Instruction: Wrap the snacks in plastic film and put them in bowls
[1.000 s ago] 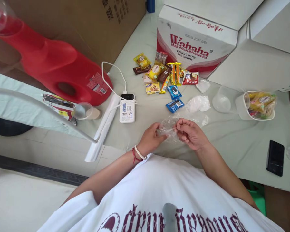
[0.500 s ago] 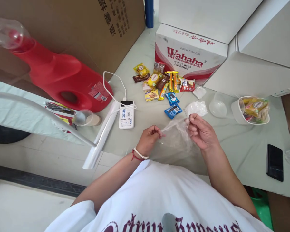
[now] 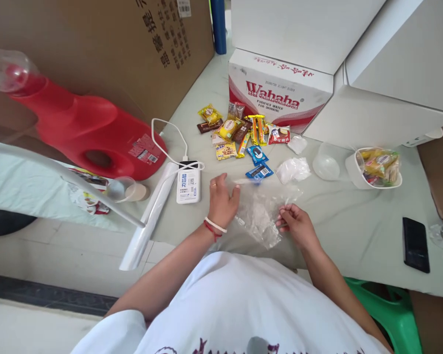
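A clear thin plastic bag (image 3: 260, 214) lies spread on the pale table between my hands. My left hand (image 3: 221, 199), with a bead bracelet and red cord at the wrist, rests flat with fingers stretched out at the bag's left edge. My right hand (image 3: 295, 223) pinches the bag's right edge with curled fingers. Just beyond the bag lies a heap of small wrapped snacks (image 3: 239, 132), with two blue packets (image 3: 259, 171) closest to my left hand.
A white power bank (image 3: 188, 186) with cable lies left of my left hand, beside a white tube (image 3: 147, 221) and a red jug (image 3: 92, 135). A crumpled bag (image 3: 293, 169), a clear cup (image 3: 327, 164), a white snack-filled bowl (image 3: 374, 169), a black phone (image 3: 415, 244) and a Wahaha box (image 3: 276, 96) stand around.
Both hands held the bag up, pulling it apart between pinched fingers. Now the bag lies on the table, my left hand has opened flat on it and my right hand has dropped lower.
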Demonstrator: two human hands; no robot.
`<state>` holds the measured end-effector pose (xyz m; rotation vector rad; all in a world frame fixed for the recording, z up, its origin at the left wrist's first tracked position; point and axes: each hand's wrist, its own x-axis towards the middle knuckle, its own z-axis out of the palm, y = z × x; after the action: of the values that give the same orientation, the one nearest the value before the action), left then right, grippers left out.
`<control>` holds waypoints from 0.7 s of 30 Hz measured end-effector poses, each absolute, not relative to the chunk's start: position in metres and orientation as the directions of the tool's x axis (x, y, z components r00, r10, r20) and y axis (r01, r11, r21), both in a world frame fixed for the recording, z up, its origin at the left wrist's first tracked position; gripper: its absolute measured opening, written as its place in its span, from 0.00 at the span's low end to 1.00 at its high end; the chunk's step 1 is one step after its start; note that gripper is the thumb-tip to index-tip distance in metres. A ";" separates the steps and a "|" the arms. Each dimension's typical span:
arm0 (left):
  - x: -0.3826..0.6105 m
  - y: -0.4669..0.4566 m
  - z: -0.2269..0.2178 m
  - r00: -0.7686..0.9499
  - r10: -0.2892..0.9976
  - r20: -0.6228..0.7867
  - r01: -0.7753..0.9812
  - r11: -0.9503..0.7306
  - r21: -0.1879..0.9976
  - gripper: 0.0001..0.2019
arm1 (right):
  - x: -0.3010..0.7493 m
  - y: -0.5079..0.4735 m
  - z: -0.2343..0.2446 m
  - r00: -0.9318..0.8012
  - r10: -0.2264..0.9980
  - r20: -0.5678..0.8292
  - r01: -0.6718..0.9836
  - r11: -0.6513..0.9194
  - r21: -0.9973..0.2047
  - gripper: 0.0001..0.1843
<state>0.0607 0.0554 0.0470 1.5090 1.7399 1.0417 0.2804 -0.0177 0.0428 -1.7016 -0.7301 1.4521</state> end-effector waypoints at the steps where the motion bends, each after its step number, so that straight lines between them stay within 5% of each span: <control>1: 0.064 0.049 0.047 -0.125 0.975 0.182 0.570 -0.079 0.818 0.21 | 0.278 -0.015 0.044 0.187 0.812 -0.552 -0.107 -0.542 -0.834 0.24; 4: 0.071 0.025 0.044 0.273 0.889 0.367 0.571 -0.457 0.682 0.19 | 0.272 -0.007 0.049 0.167 0.799 -0.578 -0.208 -0.545 -0.812 0.26; 8: 0.051 0.022 0.025 0.637 0.754 0.158 0.571 -0.600 0.560 0.24 | 0.282 0.002 0.047 0.134 0.776 -0.616 -0.228 -0.581 -0.781 0.28; 11: 0.025 0.037 0.016 0.632 0.773 -0.060 0.704 -0.540 0.462 0.33 | 0.303 0.007 0.044 0.135 0.766 -0.628 -0.153 -0.610 -0.777 0.29; 13: 0.013 0.045 0.017 0.627 0.767 -0.134 0.730 -0.520 0.443 0.31 | 0.318 0.009 0.045 0.158 0.764 -0.625 -0.105 -0.616 -0.780 0.29; 17: 0.023 0.045 0.027 0.525 0.838 -0.150 0.771 -0.394 0.500 0.16 | 0.341 0.003 0.051 0.141 0.750 -0.647 -0.055 -0.646 -0.761 0.29; 21: 0.052 0.035 0.024 0.348 0.935 -0.066 0.843 -0.282 0.457 0.16 | 0.359 -0.005 0.048 0.127 0.738 -0.663 0.037 -0.671 -0.740 0.30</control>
<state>0.0520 0.0352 0.0242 2.2031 1.5573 0.3010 0.3591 -0.0046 0.0479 -1.8415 -0.7463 1.5934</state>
